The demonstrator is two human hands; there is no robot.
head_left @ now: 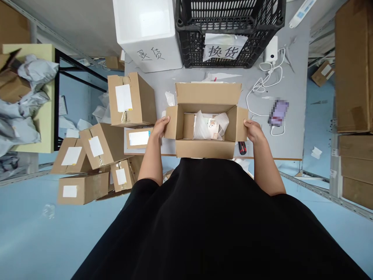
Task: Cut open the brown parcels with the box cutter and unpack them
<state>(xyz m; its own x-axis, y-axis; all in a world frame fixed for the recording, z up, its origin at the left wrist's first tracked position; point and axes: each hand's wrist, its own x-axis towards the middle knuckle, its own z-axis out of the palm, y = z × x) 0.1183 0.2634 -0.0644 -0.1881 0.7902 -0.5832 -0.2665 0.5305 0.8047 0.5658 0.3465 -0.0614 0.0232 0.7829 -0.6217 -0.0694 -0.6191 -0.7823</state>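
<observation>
An opened brown cardboard box sits at the front edge of the grey table, its four flaps folded outward. Inside it lie white wrapping and a small item with a printed picture. My left hand pinches the left flap at its outer edge. On the other side, my right hand grips the right flap's outer edge. A red and black cutter lies on the table just right of the box, below the right flap.
Behind the box stand a white bin and a black crate. A phone with a white cable lies on the right of the table. Closed cartons are stacked at the left. A shelf with large cartons stands far right.
</observation>
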